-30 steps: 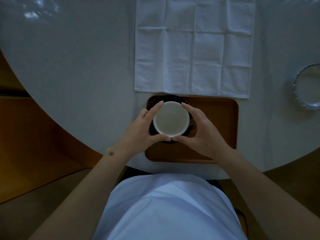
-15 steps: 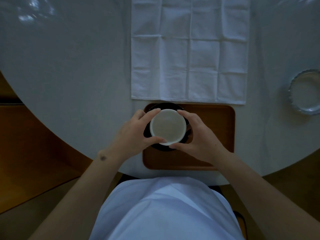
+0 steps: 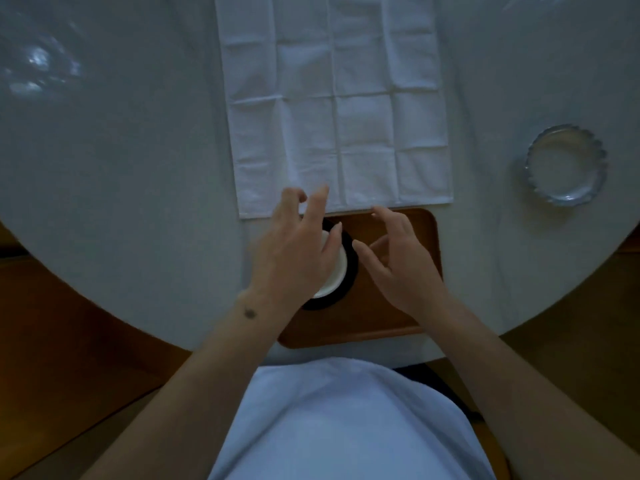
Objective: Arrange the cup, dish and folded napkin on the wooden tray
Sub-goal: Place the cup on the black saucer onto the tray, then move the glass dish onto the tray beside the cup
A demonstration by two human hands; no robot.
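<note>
A wooden tray [image 3: 408, 233] lies at the table's near edge. On its left part stands a white cup [image 3: 334, 271] on a black saucer [image 3: 346, 289]. My left hand [image 3: 294, 247] hovers over the cup with fingers spread and covers most of it. My right hand [image 3: 398, 258] is above the tray to the cup's right, fingers apart, holding nothing. A white creased napkin [image 3: 339, 109] lies unfolded flat on the table just beyond the tray. A small glass dish [image 3: 566, 164] with a scalloped rim sits far right on the table.
The round table [image 3: 121, 168] has a pale top, and its edge curves away on both sides. Wooden floor shows beyond it at left and right. My torso in a white shirt is right against the near edge.
Both hands have let go of the cup and moved up toward the napkin's near edge, fingers now spread. The cup stays on its saucer on the tray.
</note>
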